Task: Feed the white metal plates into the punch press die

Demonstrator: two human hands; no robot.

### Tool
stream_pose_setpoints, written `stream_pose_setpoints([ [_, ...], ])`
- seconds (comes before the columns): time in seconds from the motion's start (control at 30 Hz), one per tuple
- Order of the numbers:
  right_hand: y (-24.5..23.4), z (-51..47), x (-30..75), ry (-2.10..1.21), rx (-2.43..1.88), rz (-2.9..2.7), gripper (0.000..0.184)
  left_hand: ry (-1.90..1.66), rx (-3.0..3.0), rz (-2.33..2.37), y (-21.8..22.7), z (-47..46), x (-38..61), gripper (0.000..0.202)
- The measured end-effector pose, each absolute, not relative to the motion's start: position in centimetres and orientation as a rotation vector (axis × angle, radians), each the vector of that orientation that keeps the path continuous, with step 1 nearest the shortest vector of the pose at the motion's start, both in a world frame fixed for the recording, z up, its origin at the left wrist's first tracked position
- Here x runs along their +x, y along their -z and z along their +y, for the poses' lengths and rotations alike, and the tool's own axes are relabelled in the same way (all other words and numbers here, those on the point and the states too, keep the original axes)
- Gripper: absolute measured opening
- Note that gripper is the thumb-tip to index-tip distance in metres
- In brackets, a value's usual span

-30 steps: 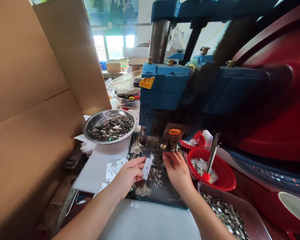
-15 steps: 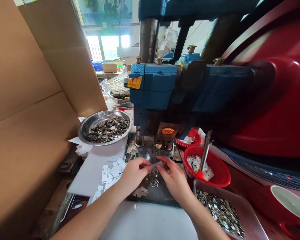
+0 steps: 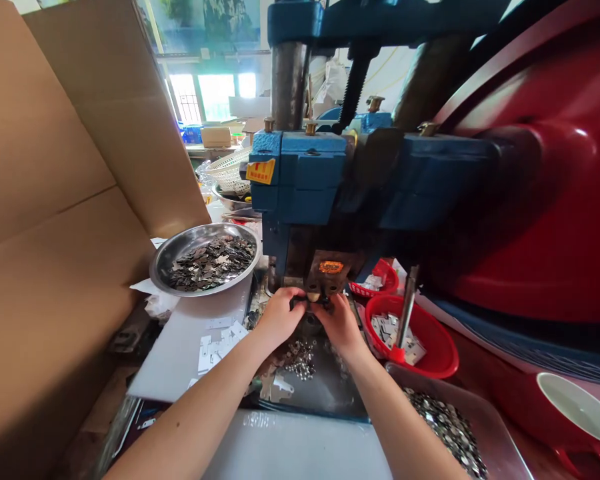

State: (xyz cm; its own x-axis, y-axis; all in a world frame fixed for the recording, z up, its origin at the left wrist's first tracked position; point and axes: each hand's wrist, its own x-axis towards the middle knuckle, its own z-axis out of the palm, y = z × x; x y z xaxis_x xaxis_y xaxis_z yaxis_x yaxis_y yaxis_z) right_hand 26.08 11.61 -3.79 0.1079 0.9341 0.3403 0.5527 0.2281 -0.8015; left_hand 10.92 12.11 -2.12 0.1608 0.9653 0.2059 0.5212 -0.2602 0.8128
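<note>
Under the punch (image 3: pixel 313 297) of a blue press (image 3: pixel 313 180), my left hand (image 3: pixel 283 319) and my right hand (image 3: pixel 339 327) face each other, fingertips pinched close to the die. Between them is the small metal plate seen in both hands a moment earlier; my fingers now hide almost all of it. Small shiny rivet-like pieces (image 3: pixel 301 360) lie heaped on the dark press bed (image 3: pixel 325 387), nearer than my hands. Beside that heap sits a flat notched metal piece (image 3: pixel 281 387). Whitish metal plates (image 3: pixel 215 348) are spread to the left of my left forearm.
A steel bowl (image 3: pixel 160 283) of dark flat metal parts stands at left, by tall cardboard (image 3: pixel 80 267). On the right are a red basket (image 3: pixel 447 350) of plates, a clear bin (image 3: pixel 507 443) of shiny pieces, a red mug (image 3: pixel 535 407) and a large red wheel (image 3: pixel 545 200).
Both hands have moved forward from above the heap of shiny pieces to beneath the punch, carrying the small metal plate. More of the heap now shows. The view has shifted slightly.
</note>
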Motion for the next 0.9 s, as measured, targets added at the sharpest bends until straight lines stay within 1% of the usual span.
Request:
stream_pose_setpoints([
  [0.17, 4.2, 12.1, 25.9, -0.562, -1.418, -1.562, 0.026, -0.942, 1.883, 1.348, 2.0, 12.4, 11.1, 0.026],
  [0.27, 4.1, 11.5, 26.2, -0.552, -1.414, -1.524, 0.029, -0.972, 1.887, 1.377, 1.3, 12.0, 10.2, 0.027],
  [0.33, 3.9, 10.4, 26.8, -0.542, -1.421, -1.483, 0.033, -1.008, 1.908, 1.444, 0.6, 11.2, 9.1, 0.025],
  [0.37, 3.7, 9.8, 27.2, -0.542, -1.429, -1.46, 0.034, -1.004, 1.931, 1.479, 0.4, 10.6, 8.4, 0.021],
  [0.4, 3.5, 9.1, 27.6, -0.546, -1.443, -1.438, 0.033, -0.959, 1.968, 1.5, 0.1, 9.9, 7.7, 0.017],
  [0.53, 3.0, 6.4, 29.2, -0.577, -1.522, -1.42, 0.025, -0.581, 2.156, 1.493, 0.4, 6.7, 6.1, 0.019],
  [0.6, 3.1, 5.3, 29.7, -0.569, -1.554, -1.459, 0.024, -0.456, 2.227, 1.494, 0.9, 5.5, 6.1, 0.018],
  [0.73, 4.0, 4.0, 30.2, -0.503, -1.55, -1.567, 0.024, -0.38, 2.296, 1.611, 1.5, 4.4, 6.7, 0.018],
  [0.83, 4.7, 3.4, 30.7, -0.407, -1.522, -1.643, 0.023, -0.336, 2.298, 1.779, 1.5, 4.3, 6.7, 0.016],
  [0.9, 4.9, 3.3, 31.0, -0.332, -1.537, -1.687, 0.023, -0.317, 2.275, 1.811, 1.5, 4.4, 6.6, 0.014],
])
